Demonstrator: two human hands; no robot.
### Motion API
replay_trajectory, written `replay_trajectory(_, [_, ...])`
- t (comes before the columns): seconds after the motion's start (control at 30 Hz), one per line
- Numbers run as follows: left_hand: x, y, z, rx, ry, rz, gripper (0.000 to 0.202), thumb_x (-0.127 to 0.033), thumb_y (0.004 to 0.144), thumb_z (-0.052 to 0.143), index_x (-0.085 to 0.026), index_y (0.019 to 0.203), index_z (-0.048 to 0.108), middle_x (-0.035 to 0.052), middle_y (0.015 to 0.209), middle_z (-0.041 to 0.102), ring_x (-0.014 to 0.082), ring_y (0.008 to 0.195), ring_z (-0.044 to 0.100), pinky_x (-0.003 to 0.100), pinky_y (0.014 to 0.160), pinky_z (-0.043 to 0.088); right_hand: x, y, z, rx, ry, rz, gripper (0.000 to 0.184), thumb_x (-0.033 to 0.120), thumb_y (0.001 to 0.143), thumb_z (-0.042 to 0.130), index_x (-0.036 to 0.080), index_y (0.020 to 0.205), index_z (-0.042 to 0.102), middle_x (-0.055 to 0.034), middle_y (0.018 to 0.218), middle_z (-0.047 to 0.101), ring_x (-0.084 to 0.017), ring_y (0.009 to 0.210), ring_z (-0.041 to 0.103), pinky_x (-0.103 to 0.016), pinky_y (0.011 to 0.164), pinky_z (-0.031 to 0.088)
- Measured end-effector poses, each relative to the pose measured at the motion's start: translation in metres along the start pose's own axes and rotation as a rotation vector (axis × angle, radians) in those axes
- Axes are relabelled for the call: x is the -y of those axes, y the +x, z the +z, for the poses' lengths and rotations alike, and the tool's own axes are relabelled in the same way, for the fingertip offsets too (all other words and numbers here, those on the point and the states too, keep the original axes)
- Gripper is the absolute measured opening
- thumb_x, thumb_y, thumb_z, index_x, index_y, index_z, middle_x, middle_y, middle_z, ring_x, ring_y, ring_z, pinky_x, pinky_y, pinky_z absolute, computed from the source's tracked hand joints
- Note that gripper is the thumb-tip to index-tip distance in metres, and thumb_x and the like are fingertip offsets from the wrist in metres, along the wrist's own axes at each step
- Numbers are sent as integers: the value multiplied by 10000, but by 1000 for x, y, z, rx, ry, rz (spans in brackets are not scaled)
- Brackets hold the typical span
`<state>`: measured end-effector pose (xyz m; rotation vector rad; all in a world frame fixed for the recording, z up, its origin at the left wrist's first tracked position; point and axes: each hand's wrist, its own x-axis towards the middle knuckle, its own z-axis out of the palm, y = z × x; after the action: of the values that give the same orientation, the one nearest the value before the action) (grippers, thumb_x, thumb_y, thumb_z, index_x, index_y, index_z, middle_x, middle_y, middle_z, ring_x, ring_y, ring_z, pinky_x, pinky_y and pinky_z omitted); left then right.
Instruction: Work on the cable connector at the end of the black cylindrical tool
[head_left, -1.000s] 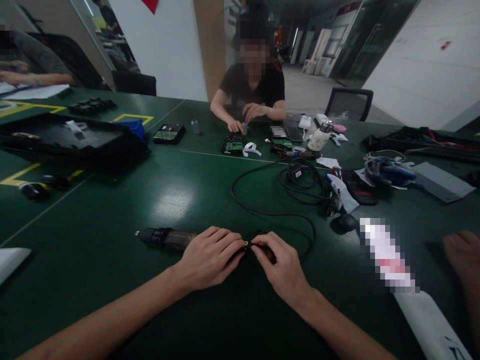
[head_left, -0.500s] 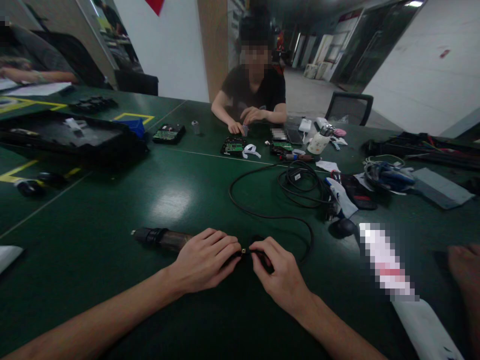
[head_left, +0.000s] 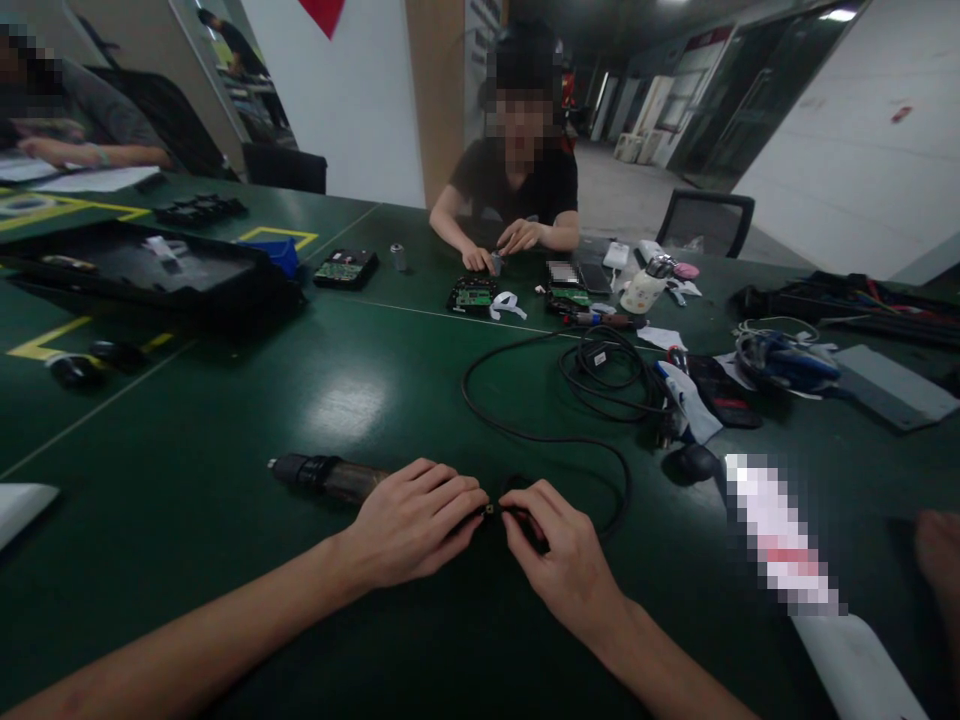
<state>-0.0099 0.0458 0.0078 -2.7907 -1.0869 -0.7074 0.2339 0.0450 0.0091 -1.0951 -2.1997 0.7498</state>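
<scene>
A dark electric screwdriver (head_left: 330,478) lies along the table, its tip pointing left. My left hand (head_left: 420,520) is wrapped over its rear half and hides that part. A small brass-coloured connector (head_left: 490,509) shows at the screwdriver's rear end, just past my left fingertips. Facing it, my right hand (head_left: 551,535) pinches the dark end of a black cable (head_left: 559,437), which is mostly covered by the fingers. Between the two hands is a narrow gap; whether the cable end touches the connector is too small to tell. From there the cable loops away to a coil.
Across the table a person handles a small part above circuit boards (head_left: 472,293). A black tray (head_left: 150,265) stands at the left. Right of the cable coil lie a blue-and-white packet (head_left: 690,402), a grey plate (head_left: 896,385) and a long white object (head_left: 859,660). A cup (head_left: 641,290) stands farther back.
The view has shifted slightly, so everything sits a little lower and farther right. Both hands keep nearly the same pose around the screwdriver and cable end.
</scene>
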Motion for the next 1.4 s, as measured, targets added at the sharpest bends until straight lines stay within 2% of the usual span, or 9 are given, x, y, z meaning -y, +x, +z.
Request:
replay_trajectory(0.1, [-2, -1, 1, -7, -12, -19, 232, -288, 1013, 575, -231, 1230, 636, 13, 1175, 719, 196, 1018, 663, 366, 875, 467, 0, 1, 0, 8, -17, -15, 162, 202, 1031, 569, 232, 1171, 646, -41, 1057, 647, -165, 905, 653, -280, 755, 535])
replay_trajectory(0.33, [-8, 0, 3, -16, -68, -138, 138, -313, 1021, 583, -245, 1117, 656, -22, 1111, 727, 181, 995, 660, 366, 877, 463, 3, 2, 2, 9, -74, -16, 123, 216, 1038, 564, 233, 1116, 657, -32, 1030, 656, -172, 898, 655, -297, 772, 529])
replay_trajectory(0.57, [-3, -4, 1, 13, -37, -12, 279, -287, 996, 582, -236, 1264, 642, 18, 1229, 712, 207, 1079, 654, 376, 915, 490, 3, 0, 3, 2, -121, -31, 130, 227, 1042, 551, 225, 1101, 666, -38, 1007, 660, -174, 882, 662, -288, 760, 532])
replay_trajectory(0.73, [-3, -4, 5, -23, -30, -62, 182, -286, 1006, 582, -226, 1155, 668, 8, 1157, 731, 193, 1043, 668, 358, 904, 503, 4, 1, 2, 35, -162, -38, 150, 239, 1058, 527, 238, 1121, 664, -32, 1018, 665, -172, 871, 667, -288, 742, 524])
replay_trajectory(0.93, [-3, -2, 0, -1, -36, -14, 274, -311, 1003, 583, -226, 1255, 648, 22, 1215, 720, 202, 1076, 662, 365, 919, 511, 4, 1, 2, 46, -191, -39, 156, 255, 1066, 514, 229, 1133, 652, -38, 1022, 675, -173, 875, 674, -289, 752, 525])
replay_trajectory(1.23, [-5, 0, 6, -5, -28, -82, 184, -302, 1002, 591, -230, 1153, 668, 7, 1097, 732, 193, 998, 668, 360, 857, 504, 4, 0, 1, 48, -138, -22, 163, 206, 1000, 595, 233, 1158, 625, -41, 1020, 683, -185, 901, 672, -289, 759, 538])
replay_trajectory(1.4, [-4, 2, 3, -23, -39, -69, 245, -296, 982, 604, -228, 1210, 661, 17, 1145, 729, 204, 1014, 664, 377, 876, 503, 2, 1, 2, 28, -111, -17, 112, 181, 1015, 543, 225, 1086, 617, -47, 1009, 686, -187, 890, 671, -288, 729, 526])
